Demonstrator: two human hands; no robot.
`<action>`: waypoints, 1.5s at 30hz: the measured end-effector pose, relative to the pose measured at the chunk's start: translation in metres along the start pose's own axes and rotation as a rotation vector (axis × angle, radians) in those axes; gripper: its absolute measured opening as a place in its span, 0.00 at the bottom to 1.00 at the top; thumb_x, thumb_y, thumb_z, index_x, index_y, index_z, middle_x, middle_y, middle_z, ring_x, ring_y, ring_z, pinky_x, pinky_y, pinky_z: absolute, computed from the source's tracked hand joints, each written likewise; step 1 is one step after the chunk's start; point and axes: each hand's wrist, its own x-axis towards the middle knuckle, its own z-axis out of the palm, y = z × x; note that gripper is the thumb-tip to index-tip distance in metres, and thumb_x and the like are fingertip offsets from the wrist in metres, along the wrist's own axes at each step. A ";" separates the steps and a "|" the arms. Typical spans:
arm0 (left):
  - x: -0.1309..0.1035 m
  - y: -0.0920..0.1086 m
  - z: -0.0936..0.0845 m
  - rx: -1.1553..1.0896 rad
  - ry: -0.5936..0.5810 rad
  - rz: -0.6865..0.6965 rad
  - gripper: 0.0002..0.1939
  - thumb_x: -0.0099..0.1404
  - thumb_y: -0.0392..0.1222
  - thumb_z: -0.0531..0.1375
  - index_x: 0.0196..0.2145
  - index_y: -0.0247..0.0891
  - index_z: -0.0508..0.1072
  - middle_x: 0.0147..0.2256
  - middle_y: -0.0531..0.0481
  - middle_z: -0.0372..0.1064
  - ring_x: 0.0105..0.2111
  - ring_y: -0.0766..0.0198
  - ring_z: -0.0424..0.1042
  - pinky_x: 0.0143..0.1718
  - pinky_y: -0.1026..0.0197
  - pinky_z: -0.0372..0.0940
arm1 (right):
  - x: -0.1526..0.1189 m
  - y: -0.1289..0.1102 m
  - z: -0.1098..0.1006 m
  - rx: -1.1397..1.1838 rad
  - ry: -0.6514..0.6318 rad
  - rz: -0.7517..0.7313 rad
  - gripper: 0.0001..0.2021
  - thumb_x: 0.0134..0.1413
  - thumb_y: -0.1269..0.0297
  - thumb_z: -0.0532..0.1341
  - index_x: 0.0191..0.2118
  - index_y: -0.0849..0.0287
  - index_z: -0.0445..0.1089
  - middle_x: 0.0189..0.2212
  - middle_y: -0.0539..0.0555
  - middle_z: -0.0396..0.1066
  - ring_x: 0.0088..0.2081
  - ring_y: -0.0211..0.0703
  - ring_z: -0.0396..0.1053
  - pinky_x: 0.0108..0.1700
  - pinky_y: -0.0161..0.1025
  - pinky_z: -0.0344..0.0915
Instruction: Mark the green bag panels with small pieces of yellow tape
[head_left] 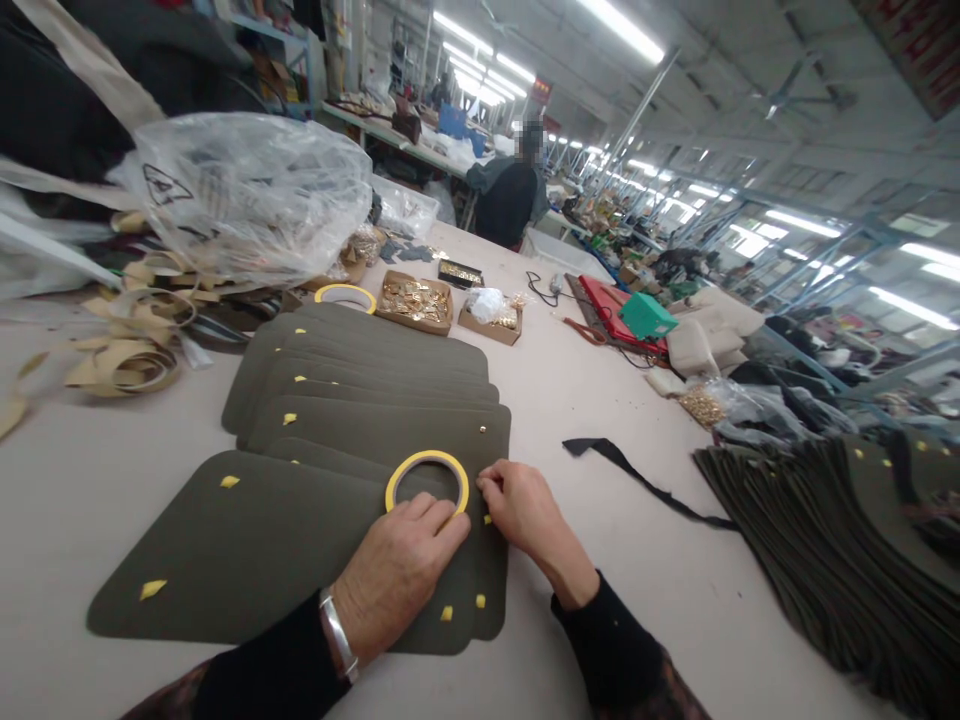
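My left hand (401, 575) is closed on the near rim of a roll of yellow tape (427, 457), which lies over the dark olive panels. Pinched together at the right edge of those panels are the fingertips of my right hand (521, 505); whatever is between them is too small to make out. The front panel (285, 550) has rounded corners and carries small yellow tape pieces (154, 589) near its ends. More overlapping panels (375, 420) fan out behind it, some with yellow pieces too.
Behind the panels are a second tape roll (345, 296) and cardboard boxes of gold metal parts (414, 302). Plastic bags (255, 195) and tan strips (127, 365) lie left. At right are a black strip (637, 475), stacked dark panels (817, 560) and a green box (648, 316). A person (510, 190) sits beyond.
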 end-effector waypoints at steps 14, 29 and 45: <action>-0.002 -0.006 -0.031 -0.162 0.361 0.027 0.13 0.71 0.39 0.51 0.52 0.40 0.66 0.42 0.51 0.76 0.39 0.68 0.76 0.42 0.68 0.69 | -0.043 0.009 -0.005 0.616 0.230 -0.197 0.08 0.58 0.67 0.57 0.39 0.59 0.74 0.31 0.52 0.75 0.30 0.39 0.71 0.34 0.34 0.66; 0.002 0.004 -0.027 -0.154 0.271 -0.041 0.09 0.71 0.37 0.47 0.40 0.40 0.67 0.32 0.52 0.73 0.31 0.65 0.74 0.32 0.64 0.67 | -0.041 -0.007 0.006 0.249 0.507 -0.684 0.08 0.54 0.76 0.54 0.34 0.58 0.68 0.27 0.53 0.72 0.30 0.40 0.69 0.34 0.36 0.67; 0.019 -0.003 -0.005 0.115 0.136 -0.017 0.08 0.67 0.30 0.51 0.33 0.38 0.67 0.30 0.50 0.68 0.30 0.62 0.67 0.31 0.62 0.62 | 0.009 0.022 0.015 1.053 0.175 0.197 0.13 0.44 0.57 0.66 0.28 0.64 0.72 0.18 0.49 0.70 0.18 0.35 0.68 0.23 0.32 0.68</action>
